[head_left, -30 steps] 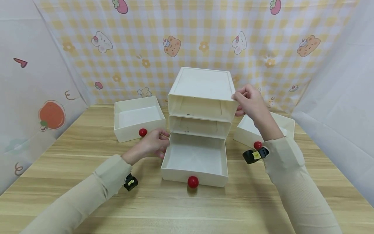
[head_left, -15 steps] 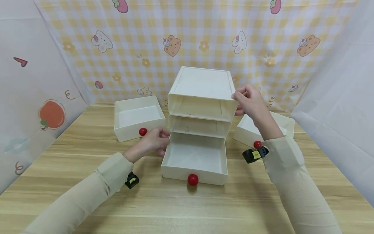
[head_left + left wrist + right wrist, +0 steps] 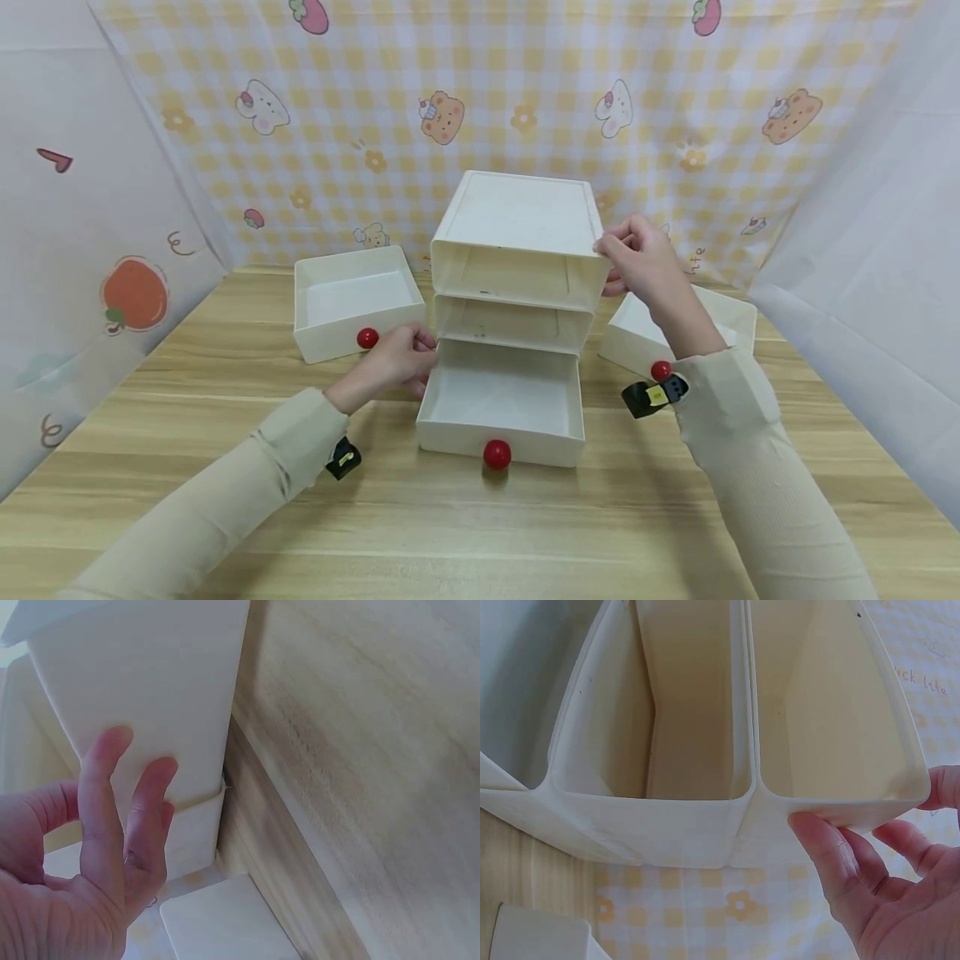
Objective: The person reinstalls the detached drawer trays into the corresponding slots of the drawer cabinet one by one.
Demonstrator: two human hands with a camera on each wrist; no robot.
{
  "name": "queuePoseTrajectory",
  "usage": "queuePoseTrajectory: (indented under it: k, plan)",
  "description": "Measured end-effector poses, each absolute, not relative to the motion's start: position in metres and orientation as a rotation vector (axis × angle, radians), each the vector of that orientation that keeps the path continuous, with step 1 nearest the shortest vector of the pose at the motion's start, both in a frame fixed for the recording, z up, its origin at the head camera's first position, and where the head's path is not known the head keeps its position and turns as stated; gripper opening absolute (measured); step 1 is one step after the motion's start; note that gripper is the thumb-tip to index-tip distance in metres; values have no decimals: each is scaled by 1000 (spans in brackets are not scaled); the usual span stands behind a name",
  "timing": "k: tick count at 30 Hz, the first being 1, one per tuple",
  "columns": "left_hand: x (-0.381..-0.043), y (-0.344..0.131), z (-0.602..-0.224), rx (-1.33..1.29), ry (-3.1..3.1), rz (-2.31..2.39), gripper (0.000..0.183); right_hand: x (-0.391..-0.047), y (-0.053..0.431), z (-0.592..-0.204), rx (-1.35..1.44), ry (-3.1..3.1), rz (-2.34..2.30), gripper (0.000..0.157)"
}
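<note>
In the head view, a white stacked drawer cabinet (image 3: 525, 212) stands mid-table. Its upper two slots have no drawer in them. From the bottom slot a white drawer (image 3: 501, 404) with a red ball knob (image 3: 497, 454) sticks partly out. My left hand (image 3: 393, 362) is at the drawer's left wall. In the left wrist view, bent fingertips (image 3: 154, 769) touch the wall's outside, with the thumb's tip hidden at its edge. My right hand (image 3: 641, 258) grips the cabinet's upper right front corner. In the right wrist view, the thumb (image 3: 821, 832) lies against its side.
Another white drawer (image 3: 360, 321) with a red knob sits at the left, near my left hand. A third drawer (image 3: 637, 346) stands at the right, partly behind my right forearm. A checked cloth (image 3: 525, 83) hangs behind the wooden table (image 3: 480, 533).
The bottom drawer has slid slightly back into the cabinet, away from me. My left wrist has moved a little forward and right with it. My right hand stays on the corner.
</note>
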State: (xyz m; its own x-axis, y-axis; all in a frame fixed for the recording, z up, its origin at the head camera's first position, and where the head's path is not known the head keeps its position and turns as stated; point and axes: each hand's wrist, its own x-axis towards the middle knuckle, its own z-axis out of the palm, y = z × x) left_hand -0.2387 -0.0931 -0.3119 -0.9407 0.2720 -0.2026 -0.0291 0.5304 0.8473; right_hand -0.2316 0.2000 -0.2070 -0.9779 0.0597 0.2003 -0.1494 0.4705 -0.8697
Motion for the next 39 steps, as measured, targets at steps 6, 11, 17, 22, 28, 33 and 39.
queuePoseTrajectory:
  k: [6, 11, 17, 22, 28, 33, 39]
  plan:
    - [-241, -92, -313, 200, 2464, 1386, 22, -233, 200, -208, 66, -2525, 1502, 16]
    - [-243, -92, -313, 199, 2443, 1399, 24, -232, 201, -207, 62, -2527, 1501, 16]
    - [-239, -94, -309, 275, 2601, 1237, 30, -232, 201, -208, 63, -2528, 1499, 16]
    - [-225, -89, -298, 446, 2896, 953, 29, -232, 201, -208, 68, -2521, 1507, 15]
    - [-200, -79, -285, 759, 3045, 796, 19, -231, 202, -207, 60, -2533, 1494, 16]
    - [-181, -72, -286, 1021, 3077, 673, 16, -231, 202, -207, 62, -2529, 1496, 16]
    - [-165, -67, -293, 1215, 3084, 533, 15, -231, 201, -207, 62, -2528, 1494, 15]
